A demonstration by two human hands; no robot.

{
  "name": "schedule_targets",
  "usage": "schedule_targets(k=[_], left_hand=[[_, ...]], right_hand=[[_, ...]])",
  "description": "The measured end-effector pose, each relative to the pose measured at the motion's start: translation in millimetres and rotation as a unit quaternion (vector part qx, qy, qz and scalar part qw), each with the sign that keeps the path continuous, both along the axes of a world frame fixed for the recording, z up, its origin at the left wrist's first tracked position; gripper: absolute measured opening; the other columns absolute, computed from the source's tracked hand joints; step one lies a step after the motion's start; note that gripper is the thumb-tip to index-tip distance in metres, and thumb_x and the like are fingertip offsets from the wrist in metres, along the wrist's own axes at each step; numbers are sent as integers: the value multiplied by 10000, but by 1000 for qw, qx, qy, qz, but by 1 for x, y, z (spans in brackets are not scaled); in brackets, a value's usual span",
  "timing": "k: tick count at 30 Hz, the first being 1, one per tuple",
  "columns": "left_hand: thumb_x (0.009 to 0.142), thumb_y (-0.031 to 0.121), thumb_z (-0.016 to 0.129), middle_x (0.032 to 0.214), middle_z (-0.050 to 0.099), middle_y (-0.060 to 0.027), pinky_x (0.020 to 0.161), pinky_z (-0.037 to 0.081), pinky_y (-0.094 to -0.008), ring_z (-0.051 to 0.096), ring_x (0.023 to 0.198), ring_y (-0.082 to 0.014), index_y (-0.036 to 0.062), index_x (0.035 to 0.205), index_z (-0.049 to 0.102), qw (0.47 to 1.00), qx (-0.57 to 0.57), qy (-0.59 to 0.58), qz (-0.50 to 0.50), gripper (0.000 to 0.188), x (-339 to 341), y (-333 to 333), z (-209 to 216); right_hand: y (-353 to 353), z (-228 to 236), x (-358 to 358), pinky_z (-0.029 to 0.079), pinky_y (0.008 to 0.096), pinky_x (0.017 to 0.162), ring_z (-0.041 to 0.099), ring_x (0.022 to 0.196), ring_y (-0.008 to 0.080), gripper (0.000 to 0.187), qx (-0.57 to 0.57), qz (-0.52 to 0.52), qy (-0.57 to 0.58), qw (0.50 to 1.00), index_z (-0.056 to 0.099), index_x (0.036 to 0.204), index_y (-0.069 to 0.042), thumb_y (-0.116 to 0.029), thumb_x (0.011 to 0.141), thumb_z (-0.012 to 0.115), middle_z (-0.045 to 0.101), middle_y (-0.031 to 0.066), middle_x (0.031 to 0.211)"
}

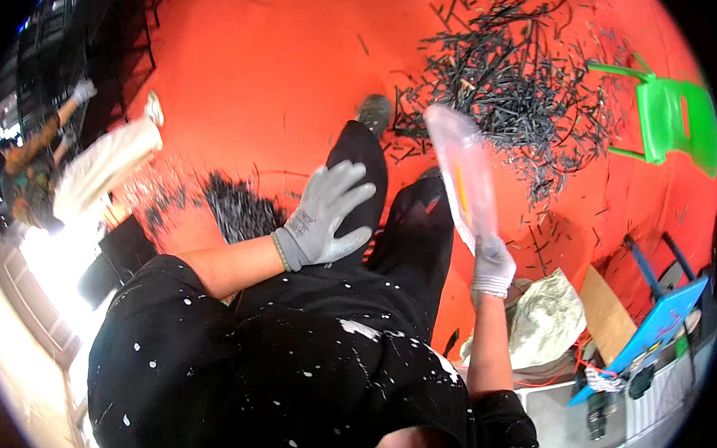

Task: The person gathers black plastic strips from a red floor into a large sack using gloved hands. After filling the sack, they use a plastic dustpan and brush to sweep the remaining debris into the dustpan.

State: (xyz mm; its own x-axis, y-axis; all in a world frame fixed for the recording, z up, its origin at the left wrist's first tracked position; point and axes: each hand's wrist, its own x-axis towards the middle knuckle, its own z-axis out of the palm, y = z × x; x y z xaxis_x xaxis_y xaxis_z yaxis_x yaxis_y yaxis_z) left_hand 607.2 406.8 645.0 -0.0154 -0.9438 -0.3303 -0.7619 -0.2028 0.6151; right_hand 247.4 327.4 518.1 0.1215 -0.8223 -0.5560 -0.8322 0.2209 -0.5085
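Observation:
My left hand point(325, 210), in a grey work glove, lies on my black-trousered leg with its fingers spread and holds nothing. Out to the right, my gloved right hand point(494, 269) is closed around one end of a long, clear plastic object point(466, 177). An orange streak runs along that object, and its rounded far end points away from me. It is blurred, so its exact kind is unclear. Beyond it a large heap of thin black strips point(515, 86) is scattered on the red floor point(263, 46). My dark shoe point(374, 112) stands near the heap.
A smaller pile of black strips point(240, 208) is at left. A green plastic chair point(681, 125) stands far right. Nearer are a blue-topped table point(655, 337) bearing tools, a brown board point(605, 315) and a whitish sack point(547, 316). Another person in pale trousers point(109, 169) works by dark metal framework.

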Motion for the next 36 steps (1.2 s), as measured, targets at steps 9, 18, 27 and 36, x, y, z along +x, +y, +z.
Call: schedule_targets(k=[9, 18, 27, 36], left_hand=[[835, 312, 682, 1299, 584, -126, 1087, 311, -512, 468, 1291, -347, 83, 1172, 629, 937, 338, 83, -28, 410, -15, 211, -128], [809, 265, 707, 1226, 638, -75, 1081, 320, -537, 527, 1241, -320, 114, 1152, 646, 924, 299, 206, 121, 380, -40, 302, -164], [845, 267, 688, 1278, 626, -73, 1098, 301, -559, 502, 1289, -321, 134, 1174, 643, 897, 313, 280, 138, 358, -18, 329, -179], [844, 249, 693, 1255, 643, -58, 1089, 322, -555, 522, 1275, -312, 147, 1171, 644, 899, 264, 294, 189, 346, -21, 339, -176]], right_hand=[[8, -150, 63, 524, 398, 732, 702, 863, 289, 392, 120, 155, 43, 980, 706, 922, -63, -446, 866, 641, 707, 170, 881], [123, -305, 325, 517, 468, 872, 644, 1037, 385, 532, 269, 273, 30, 923, 694, 1108, -78, -524, 846, 570, 682, 221, 1053], [146, -426, 460, 545, 474, 828, 671, 963, 385, 339, 147, 427, -12, 892, 710, 1082, -73, -293, 868, 567, 695, 209, 1029], [165, -403, 454, 519, 470, 822, 660, 932, 400, 441, 176, 202, -102, 958, 708, 1031, -101, -472, 808, 628, 691, 210, 982]])
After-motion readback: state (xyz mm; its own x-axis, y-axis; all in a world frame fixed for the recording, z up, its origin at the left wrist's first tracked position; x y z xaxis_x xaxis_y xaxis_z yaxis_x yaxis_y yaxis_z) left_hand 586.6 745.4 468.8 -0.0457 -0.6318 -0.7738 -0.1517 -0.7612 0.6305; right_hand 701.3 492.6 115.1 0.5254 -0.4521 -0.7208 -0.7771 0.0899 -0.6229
